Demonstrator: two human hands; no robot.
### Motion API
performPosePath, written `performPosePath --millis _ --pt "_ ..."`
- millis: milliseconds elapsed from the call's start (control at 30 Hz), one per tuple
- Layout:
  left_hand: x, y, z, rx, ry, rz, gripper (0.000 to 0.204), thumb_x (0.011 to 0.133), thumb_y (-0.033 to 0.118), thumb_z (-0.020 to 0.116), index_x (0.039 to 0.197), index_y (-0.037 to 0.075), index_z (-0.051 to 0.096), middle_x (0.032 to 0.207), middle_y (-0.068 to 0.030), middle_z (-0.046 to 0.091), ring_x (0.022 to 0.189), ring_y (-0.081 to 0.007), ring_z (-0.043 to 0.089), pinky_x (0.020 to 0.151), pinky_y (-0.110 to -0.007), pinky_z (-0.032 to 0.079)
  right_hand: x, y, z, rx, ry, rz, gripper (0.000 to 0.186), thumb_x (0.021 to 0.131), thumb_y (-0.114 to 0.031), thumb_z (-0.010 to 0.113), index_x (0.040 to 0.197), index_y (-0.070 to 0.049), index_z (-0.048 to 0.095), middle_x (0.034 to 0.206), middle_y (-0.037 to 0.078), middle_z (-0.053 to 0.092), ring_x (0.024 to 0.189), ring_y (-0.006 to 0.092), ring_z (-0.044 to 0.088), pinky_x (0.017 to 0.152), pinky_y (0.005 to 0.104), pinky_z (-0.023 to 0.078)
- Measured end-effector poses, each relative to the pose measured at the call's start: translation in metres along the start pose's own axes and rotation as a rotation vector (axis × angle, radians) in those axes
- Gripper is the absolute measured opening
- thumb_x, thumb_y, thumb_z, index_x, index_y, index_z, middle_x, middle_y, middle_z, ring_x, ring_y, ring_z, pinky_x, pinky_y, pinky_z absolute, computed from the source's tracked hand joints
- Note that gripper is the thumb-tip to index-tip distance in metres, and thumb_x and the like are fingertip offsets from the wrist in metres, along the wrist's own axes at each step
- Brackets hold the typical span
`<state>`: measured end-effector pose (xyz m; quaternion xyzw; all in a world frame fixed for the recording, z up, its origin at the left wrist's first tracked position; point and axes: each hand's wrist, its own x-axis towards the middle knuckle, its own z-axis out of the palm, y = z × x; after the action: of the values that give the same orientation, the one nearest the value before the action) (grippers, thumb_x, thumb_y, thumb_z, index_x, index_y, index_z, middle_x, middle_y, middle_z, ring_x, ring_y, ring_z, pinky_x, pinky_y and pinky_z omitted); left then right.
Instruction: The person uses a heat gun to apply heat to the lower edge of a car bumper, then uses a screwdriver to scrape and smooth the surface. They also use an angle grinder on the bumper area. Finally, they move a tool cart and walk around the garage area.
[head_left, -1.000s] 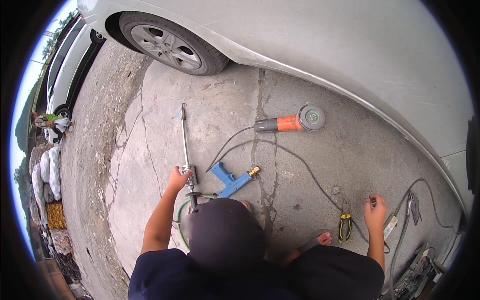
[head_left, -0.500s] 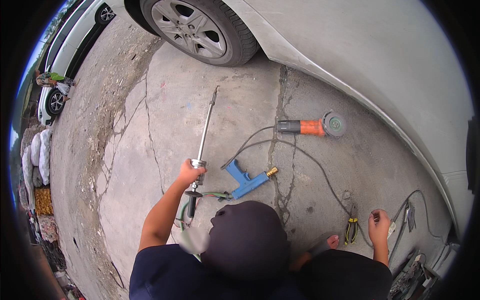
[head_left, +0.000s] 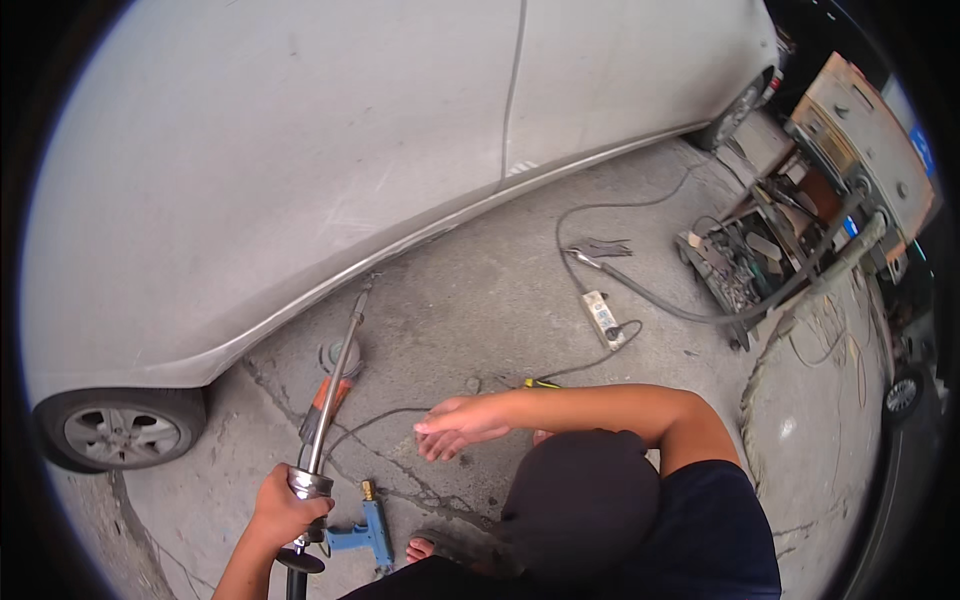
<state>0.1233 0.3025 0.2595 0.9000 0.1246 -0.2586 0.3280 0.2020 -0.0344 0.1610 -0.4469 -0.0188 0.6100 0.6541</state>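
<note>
My left hand [head_left: 283, 505] grips the chrome weight of a slide hammer [head_left: 338, 380], whose long shaft points up toward the car's lower edge; I cannot tell whether its tip touches. My right hand [head_left: 458, 428] reaches across the middle with fingers apart, holding nothing. Beside the shaft, partly hidden by it, lies an orange angle grinder [head_left: 324, 398] on the concrete. A blue tool gun with a brass nozzle [head_left: 372, 530] is right of my left hand. Behind my right forearm, yellow-handled pliers [head_left: 540, 383] show only in part. A dark rounded shape hides the ground below that arm.
A silver car [head_left: 300, 150] with its wheel [head_left: 120, 432] fills the upper left. A power strip [head_left: 603, 320], cable clamp [head_left: 585, 258] and cables lie on cracked concrete. At right stand a tool cart [head_left: 740, 270] with a panelled machine [head_left: 855, 150] and another vehicle's wheel [head_left: 902, 393].
The view has swung to the right along the car. My left hand has lifted the slide hammer toward the car. My right hand has moved inward and its fingers have spread.
</note>
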Motion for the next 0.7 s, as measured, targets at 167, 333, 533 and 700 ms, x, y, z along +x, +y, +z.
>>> performPosePath --millis 167,333,533,700 --pt "0.07 0.165 0.092 -0.16 -0.362 0.355 0.047 0.064 0.01 0.081 0.101 -0.004 0.056 0.083 -0.0084 0.061 0.073 -0.0158 0.061 0.065 -0.03 0.051 -0.08 0.019 -0.012 0.436 0.248 -0.466 0.067 0.088 -0.054 0.065 0.128 -0.005 0.044 0.121 0.013 0.052 0.111 0.0229 0.053 0.089 0.041 0.049" --pt "0.053 0.291 0.181 -0.362 -0.725 0.485 0.065 0.075 0.012 0.08 0.124 -0.006 0.044 0.111 -0.017 0.06 0.098 -0.0208 0.062 0.082 -0.033 0.054 -0.164 0.043 -0.028 0.527 0.539 -0.874 0.046 0.091 -0.024 0.067 0.126 -0.004 0.046 0.125 0.012 0.055 0.116 0.0279 0.055 0.096 0.0489 0.048" --pt "0.035 0.314 0.188 -0.329 -0.828 0.552 0.068 0.083 0.014 0.073 0.138 -0.002 0.035 0.13 -0.0208 0.051 0.119 -0.0276 0.053 0.096 -0.038 0.047 -0.298 0.039 -0.059 0.693 0.758 -1.203 0.031 0.084 -0.01 0.067 0.11 -0.001 0.053 0.103 0.012 0.063 0.096 0.0261 0.066 0.08 0.0442 0.058" --pt "0.007 0.411 0.246 -0.393 -1.18 0.092 0.025 0.093 0.015 0.064 0.082 0.009 0.043 0.059 0.001 0.044 0.043 -0.0074 0.036 0.04 -0.026 0.03 -0.394 0.016 -0.098 0.462 1.117 -1.393 0.031 0.084 -0.015 0.063 0.109 0.0 0.052 0.102 0.015 0.062 0.089 0.0293 0.067 0.077 0.05 0.059"
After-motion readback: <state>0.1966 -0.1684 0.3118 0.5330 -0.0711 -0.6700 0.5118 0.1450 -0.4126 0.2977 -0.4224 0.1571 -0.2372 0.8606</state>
